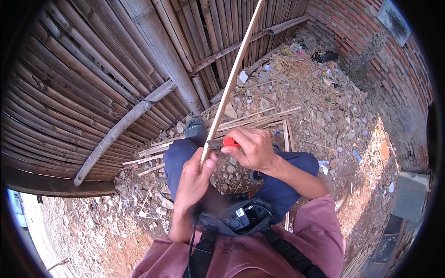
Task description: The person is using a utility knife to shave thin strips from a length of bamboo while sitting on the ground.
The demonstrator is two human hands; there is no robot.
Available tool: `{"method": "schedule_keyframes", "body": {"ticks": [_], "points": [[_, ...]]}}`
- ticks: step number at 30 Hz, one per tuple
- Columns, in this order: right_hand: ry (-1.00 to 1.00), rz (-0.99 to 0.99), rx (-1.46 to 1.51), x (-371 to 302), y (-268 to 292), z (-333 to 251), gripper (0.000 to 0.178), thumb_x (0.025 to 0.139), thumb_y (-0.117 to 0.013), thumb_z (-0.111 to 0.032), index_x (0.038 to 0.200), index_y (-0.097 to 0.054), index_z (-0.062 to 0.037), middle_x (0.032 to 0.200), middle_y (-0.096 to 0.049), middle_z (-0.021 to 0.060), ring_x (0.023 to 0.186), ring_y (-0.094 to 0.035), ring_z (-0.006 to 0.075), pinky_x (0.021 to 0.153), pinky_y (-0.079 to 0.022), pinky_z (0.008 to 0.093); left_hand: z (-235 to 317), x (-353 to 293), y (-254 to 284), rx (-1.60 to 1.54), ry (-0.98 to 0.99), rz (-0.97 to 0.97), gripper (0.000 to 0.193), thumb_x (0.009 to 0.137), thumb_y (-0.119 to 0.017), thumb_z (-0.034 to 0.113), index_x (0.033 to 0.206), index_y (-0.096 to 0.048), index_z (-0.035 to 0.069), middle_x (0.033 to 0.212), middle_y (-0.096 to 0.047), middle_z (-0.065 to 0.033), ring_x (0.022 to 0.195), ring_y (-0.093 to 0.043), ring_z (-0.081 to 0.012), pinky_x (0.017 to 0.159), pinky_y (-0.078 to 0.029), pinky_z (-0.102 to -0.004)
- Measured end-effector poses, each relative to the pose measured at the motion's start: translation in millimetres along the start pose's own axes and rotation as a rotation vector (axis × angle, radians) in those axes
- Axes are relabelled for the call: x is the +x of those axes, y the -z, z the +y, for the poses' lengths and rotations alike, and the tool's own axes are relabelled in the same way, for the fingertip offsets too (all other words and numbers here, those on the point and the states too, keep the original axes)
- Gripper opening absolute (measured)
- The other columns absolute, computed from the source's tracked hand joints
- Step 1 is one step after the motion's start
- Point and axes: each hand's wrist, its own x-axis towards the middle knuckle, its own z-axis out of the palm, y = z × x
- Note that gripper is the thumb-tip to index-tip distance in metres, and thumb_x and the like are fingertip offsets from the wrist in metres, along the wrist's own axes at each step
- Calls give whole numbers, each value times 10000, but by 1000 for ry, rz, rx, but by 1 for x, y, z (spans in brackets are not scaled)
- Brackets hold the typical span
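A long, pale bamboo strip (231,78) slants up and away from my lap toward the bamboo wall. Near its lower end my left hand (195,173) is closed around it, thumb along the side. My right hand (254,147) grips a knife (230,142) by its red handle. Its short dark blade points left and touches the strip just above my left hand. Most of the handle is hidden inside my right fist.
Cut bamboo strips (250,121) lie on the stony ground beyond my knees. To the left rises a bamboo wall (92,88); a brick wall (357,32) stands at the far right. An open black pouch (236,215) hangs at my waist. Litter and straw (301,60) cover the far corner.
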Motion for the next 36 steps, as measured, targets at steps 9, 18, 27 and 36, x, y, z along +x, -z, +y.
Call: {"method": "schedule_keyframes", "body": {"ticks": [9, 18, 27, 36], "points": [[23, -5, -85, -1, -7, -14, 438, 988, -708, -490, 913, -620, -68, 788, -648, 79, 669, -710, 284, 571, -527, 398, 19, -5, -8, 210, -64, 77, 218, 1094, -627, 204, 1127, -590, -8, 726, -597, -119, 625, -551, -234, 608, -447, -384], [-62, 105, -193, 11, 11, 2, 417, 1020, -685, -485, 899, -642, -88, 716, -659, 59, 589, -683, 279, 524, -504, 399, 26, -11, -14, 310, -33, 90, 303, 1123, -577, 289, 1099, -580, -13, 721, -558, -137, 633, -522, -264, 611, -436, -398], [-119, 152, -183, 15, 26, 12, 416, 1046, -656, -469, 904, -627, -79, 724, -669, 79, 585, -682, 292, 520, -501, 405, 13, -21, -14, 358, 31, 109, 350, 1163, -493, 313, 1092, -576, -20, 693, -501, -159, 607, -457, -284, 603, -408, -419], [34, -34, -122, -2, -5, -11, 436, 1009, -692, -471, 914, -601, -55, 775, -654, 96, 664, -715, 295, 568, -536, 400, 24, -14, -16, 389, -6, 158, 188, 1115, -553, 173, 1122, -580, -13, 793, -675, -241, 784, -682, -490, 674, -488, -532]]}}
